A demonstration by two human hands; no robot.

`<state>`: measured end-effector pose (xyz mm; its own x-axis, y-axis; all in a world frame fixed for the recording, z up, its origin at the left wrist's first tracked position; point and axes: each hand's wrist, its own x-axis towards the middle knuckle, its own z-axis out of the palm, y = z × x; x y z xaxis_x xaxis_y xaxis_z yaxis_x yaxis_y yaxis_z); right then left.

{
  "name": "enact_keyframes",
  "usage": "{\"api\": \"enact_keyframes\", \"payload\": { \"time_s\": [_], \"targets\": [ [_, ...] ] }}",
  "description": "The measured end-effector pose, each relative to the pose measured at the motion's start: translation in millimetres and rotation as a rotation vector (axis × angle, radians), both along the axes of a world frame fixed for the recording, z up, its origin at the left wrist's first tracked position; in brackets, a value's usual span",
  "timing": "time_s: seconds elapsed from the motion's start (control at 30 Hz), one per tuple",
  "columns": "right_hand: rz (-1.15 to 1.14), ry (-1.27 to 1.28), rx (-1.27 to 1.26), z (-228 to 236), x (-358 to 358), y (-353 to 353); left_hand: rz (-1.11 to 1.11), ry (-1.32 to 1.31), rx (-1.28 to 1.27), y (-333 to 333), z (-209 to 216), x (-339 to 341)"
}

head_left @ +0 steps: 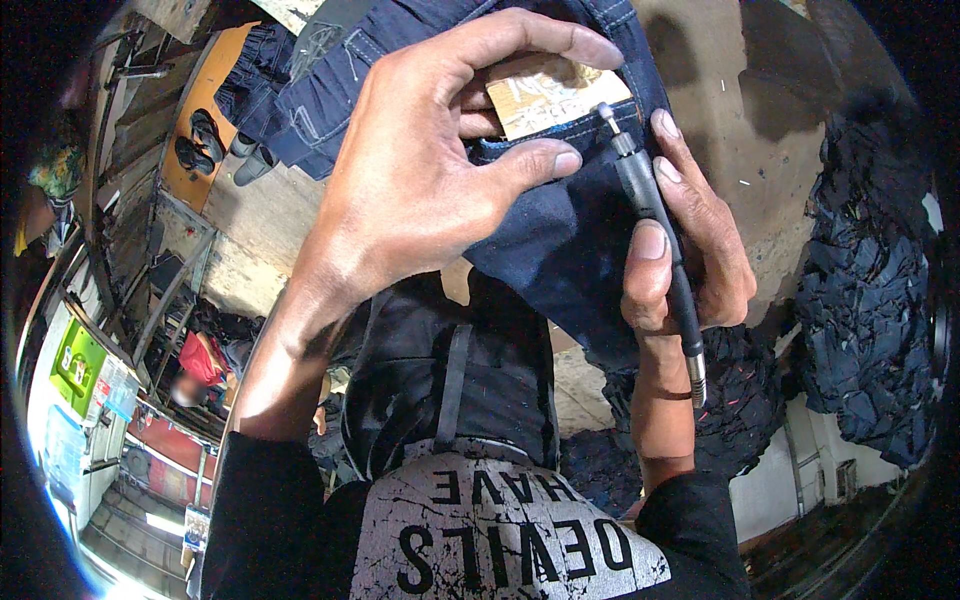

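Note:
My right hand (718,262) holds a black pen-shaped grinding handpiece (650,195), thumb on one side and fingers on the other. Its small rounded metal tip points up at the edge of a pocket on dark blue jeans (560,235). A stiff yellowish card (550,90) with marks on it sticks up at the pocket opening. My left hand (400,185) curls round the card and the denim. Its thumb lies along the pocket edge, the index finger arches over the card's top, and other fingers are partly hidden behind the card.
More dark garments (320,100) lie at the upper left, near dark sandals (205,135) on an orange board. A big heap of dark cloth pieces (865,290) stands at the right. At the far left, another person in red (203,355) is beside a railing.

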<state>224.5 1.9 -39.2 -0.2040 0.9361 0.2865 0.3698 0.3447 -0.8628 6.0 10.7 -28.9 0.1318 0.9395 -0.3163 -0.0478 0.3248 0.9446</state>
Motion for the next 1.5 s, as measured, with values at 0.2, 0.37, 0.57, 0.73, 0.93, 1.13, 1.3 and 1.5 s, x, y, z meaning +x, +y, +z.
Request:
{"api": "enact_keyframes", "payload": {
  "time_s": [0.2,0.37,0.57,0.73,0.93,1.13,1.3,1.5],
  "targets": [
    [-0.019,0.041,-0.044,1,-1,-2,0.008,0.002,0.006,0,0,0],
    [0.009,0.007,-0.005,1,1,0,0.013,0.004,0.01,0,2,0],
    [-0.018,0.049,0.006,-3,0,-1,0.013,0.006,0.02,-1,2,-1],
    [-0.033,0.057,-0.018,-2,-1,-3,0.012,0.008,0.021,-1,2,-1],
    [-0.018,0.069,0.028,-4,-3,-2,0.012,0.008,0.025,-4,2,0],
    [0.069,-0.035,0.005,0,7,-4,0.011,0.007,0.021,-7,4,-1],
    [-0.398,0.267,-0.075,0,15,-17,0.017,-0.015,0.023,-10,8,-2],
    [-0.577,0.111,-0.046,-1,22,-44,0.064,-0.056,0.032,-7,12,-1]
  ]
}}
